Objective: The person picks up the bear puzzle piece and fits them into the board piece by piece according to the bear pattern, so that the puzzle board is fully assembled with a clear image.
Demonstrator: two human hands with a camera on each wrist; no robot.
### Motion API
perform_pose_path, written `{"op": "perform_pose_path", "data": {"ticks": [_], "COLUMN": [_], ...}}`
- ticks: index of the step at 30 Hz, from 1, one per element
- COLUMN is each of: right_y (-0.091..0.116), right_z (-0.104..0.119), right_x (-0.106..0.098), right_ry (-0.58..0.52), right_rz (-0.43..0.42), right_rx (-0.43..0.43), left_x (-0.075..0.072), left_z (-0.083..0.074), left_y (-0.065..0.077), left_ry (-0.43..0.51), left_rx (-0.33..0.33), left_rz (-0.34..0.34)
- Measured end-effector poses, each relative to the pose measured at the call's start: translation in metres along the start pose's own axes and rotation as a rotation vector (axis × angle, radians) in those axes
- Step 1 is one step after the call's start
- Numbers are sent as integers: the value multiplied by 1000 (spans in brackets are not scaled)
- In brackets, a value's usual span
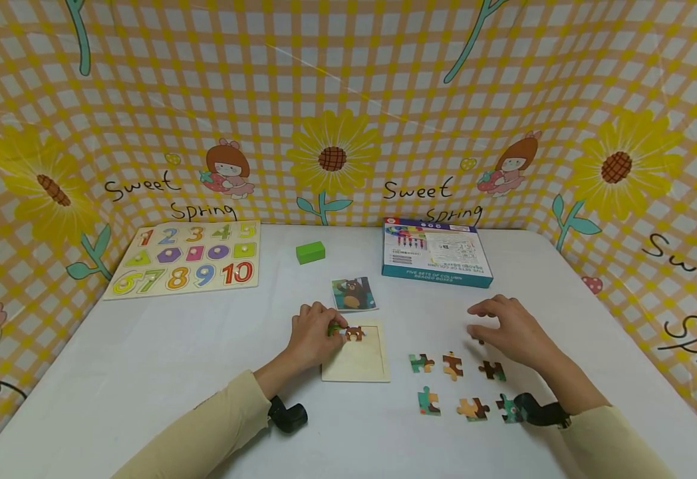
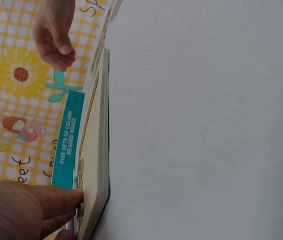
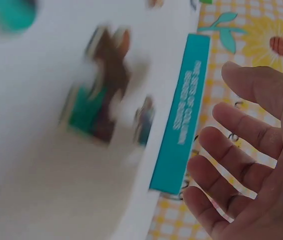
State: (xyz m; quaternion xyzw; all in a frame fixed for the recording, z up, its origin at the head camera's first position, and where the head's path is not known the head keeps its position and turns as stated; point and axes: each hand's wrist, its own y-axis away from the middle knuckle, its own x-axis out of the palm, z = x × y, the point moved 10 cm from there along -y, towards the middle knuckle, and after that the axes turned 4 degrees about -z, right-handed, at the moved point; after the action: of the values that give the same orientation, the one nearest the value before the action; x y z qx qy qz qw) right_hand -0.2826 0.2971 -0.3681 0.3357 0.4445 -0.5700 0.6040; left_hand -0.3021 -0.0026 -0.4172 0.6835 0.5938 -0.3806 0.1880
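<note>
My left hand [image 1: 317,337] is at the upper left of a square wooden puzzle tray [image 1: 354,366], its thumb and fingers pinching a green-edged puzzle piece [image 1: 334,328] that they partly cover. Beside it in the tray lies a brown bear-face piece [image 1: 355,333]. In the left wrist view the fingertips [image 2: 75,196] touch the pieces at the tray's surface. My right hand [image 1: 513,330] hovers on the right with fingers spread and relaxed, holding nothing. A mostly hidden piece [image 1: 481,341] lies below it. The right wrist view shows the open palm [image 3: 261,155] above blurred pieces.
Several loose puzzle pieces [image 1: 453,365] lie in rows right of the tray. Behind the tray is a bear picture card [image 1: 354,294]. Farther back are a green block [image 1: 310,252], a beaded-boxes carton [image 1: 436,256] and a number board [image 1: 187,259]. Checked cloth [image 1: 336,80] walls the table.
</note>
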Motion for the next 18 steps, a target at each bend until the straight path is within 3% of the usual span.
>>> {"op": "perform_pose_path", "data": {"ticks": [7, 18], "right_y": [2, 3], "right_z": [-22, -33], "right_x": [5, 10], "right_ry": [1, 15], "right_rz": [47, 82], "right_rx": [25, 8], "left_x": [0, 1], "left_z": [0, 0], "left_y": [0, 0], "left_ry": [-3, 2], "left_rx": [-3, -6], "left_rz": [4, 10]}}
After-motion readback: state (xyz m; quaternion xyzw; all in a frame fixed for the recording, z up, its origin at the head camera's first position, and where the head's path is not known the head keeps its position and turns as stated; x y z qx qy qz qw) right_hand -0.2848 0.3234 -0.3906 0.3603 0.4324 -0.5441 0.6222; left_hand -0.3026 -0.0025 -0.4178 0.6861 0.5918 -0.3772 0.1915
